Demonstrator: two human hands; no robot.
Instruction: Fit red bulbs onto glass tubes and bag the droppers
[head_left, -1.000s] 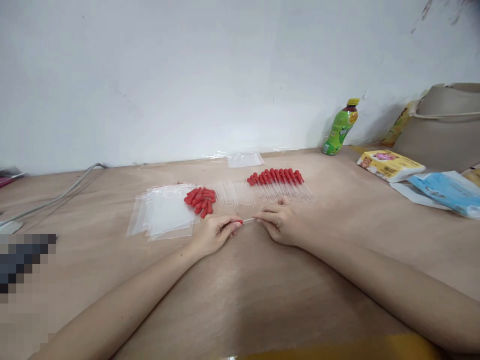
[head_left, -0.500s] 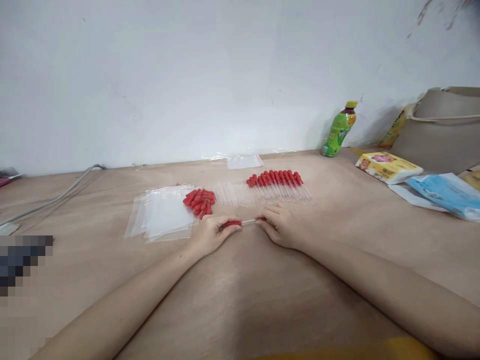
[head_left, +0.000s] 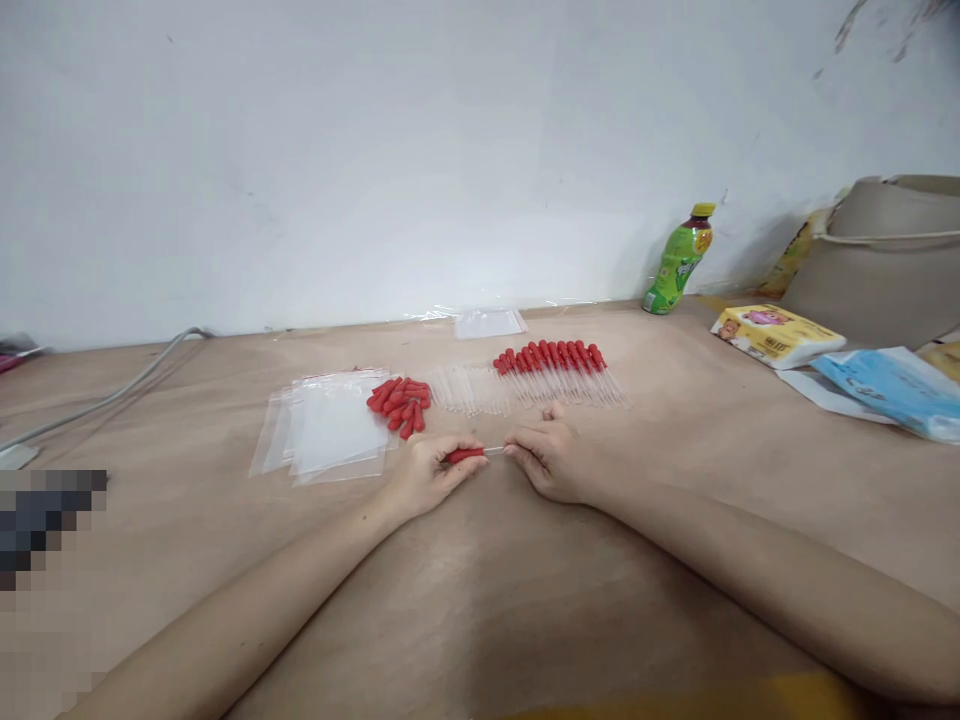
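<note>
The background is filled by a pale wall (head_left: 360, 180), below which a table (head_left: 420, 610) is covered in brown sheeting. At the far right a beige bag (head_left: 877, 280) is seen, cut off by the picture's edge. A stack of clear bags (head_left: 337, 425) is spread on the left. On the right, a blue packet (head_left: 892, 385) is laid near a yellow pack (head_left: 780, 330); the yellow pack is printed with cartoon figures and dark characters, too small to be read. A green bottle (head_left: 679, 265) is stood near the wall; its label is lettered, but no brand can be made out.

By the left hand (head_left: 431, 470), a red bulb (head_left: 466, 455) is pinched between thumb and fingers. By the right hand (head_left: 551, 460), closed to a fingertip grip, a clear tube (head_left: 494, 450) is held in line with the bulb's mouth; how deeply it is seated cannot be told. Beyond the hands are laid a row of red-topped droppers (head_left: 559, 370), loose tubes (head_left: 469, 390) and a pile of red bulbs (head_left: 401, 403).
</note>
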